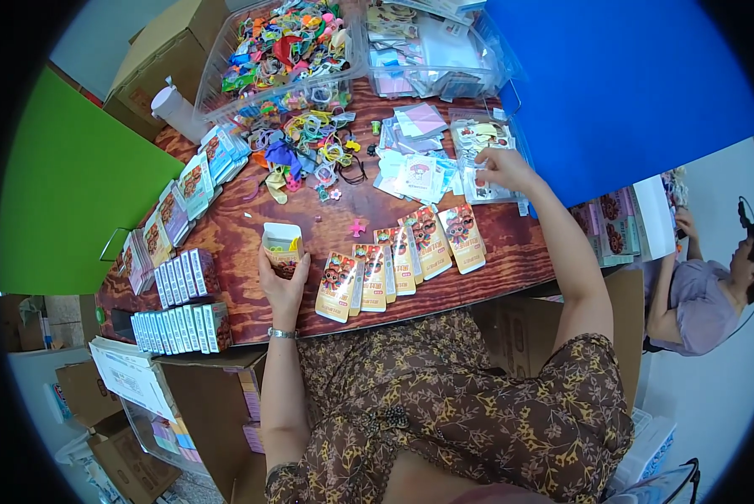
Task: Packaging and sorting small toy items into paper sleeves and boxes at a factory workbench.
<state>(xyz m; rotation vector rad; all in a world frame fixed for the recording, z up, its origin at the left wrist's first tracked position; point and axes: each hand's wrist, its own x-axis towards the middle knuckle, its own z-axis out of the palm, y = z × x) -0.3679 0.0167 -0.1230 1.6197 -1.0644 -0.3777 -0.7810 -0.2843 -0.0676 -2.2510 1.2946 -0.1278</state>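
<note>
My left hand (281, 294) is wrapped round a small printed cardboard box (282, 231), its open top facing up and something yellow showing inside. Over a shallow clear tray (496, 195) of small pale and dark pieces, my right hand (509, 171) has its fingers drawn together; whatever they pinch is too small to make out. Several flat yellow cartons (336, 286) printed with cartoon figures lie overlapping in a row along the table's near edge. Beyond them sits a pink cross-shaped trinket (357, 228). Beside the tray is a pile of cards and small packets (419, 172).
Clear bins hold colourful trinkets (286, 50) and flat packets (431, 50). Loose hair ties and trinkets (310, 151) are heaped mid-table. Rows of filled boxes (175, 329) and fanned flat cartons (175, 210) stand left. Green (74, 185) and blue panels (629, 84) flank the table. Another person (704, 294) works at right.
</note>
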